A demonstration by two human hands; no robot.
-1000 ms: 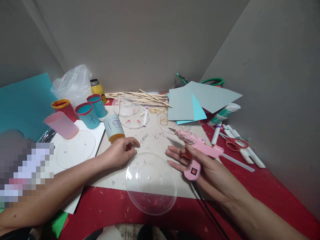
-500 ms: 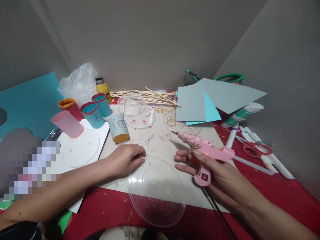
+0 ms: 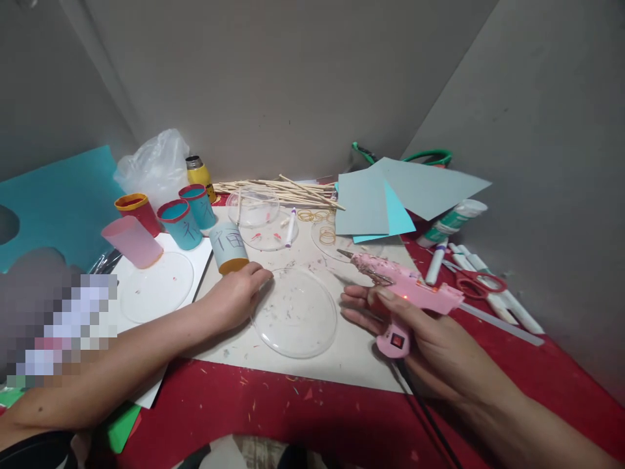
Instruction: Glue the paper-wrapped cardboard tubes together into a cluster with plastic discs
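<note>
My left hand (image 3: 234,296) grips the left rim of a clear plastic dish (image 3: 295,312) that lies on the beige board (image 3: 342,355). My right hand (image 3: 405,326) holds a pink hot glue gun (image 3: 407,290) just right of the dish, nozzle pointing left and away, its black cord (image 3: 424,417) trailing toward me. A cylinder wrapped in pale blue paper with an orange end (image 3: 228,246) lies just beyond my left hand.
Red, blue and pink cups (image 3: 161,221) stand at the left by another clear dish (image 3: 156,286). Wooden sticks (image 3: 283,189), rubber bands (image 3: 322,231), grey and teal paper sheets (image 3: 390,195), markers (image 3: 483,280), red scissors (image 3: 481,283) and a glue tube (image 3: 452,221) lie behind and right.
The clear dish has slid away from me, off the board's near edge onto its middle, with my left hand moving along on its rim. The glue gun stays about where it was.
</note>
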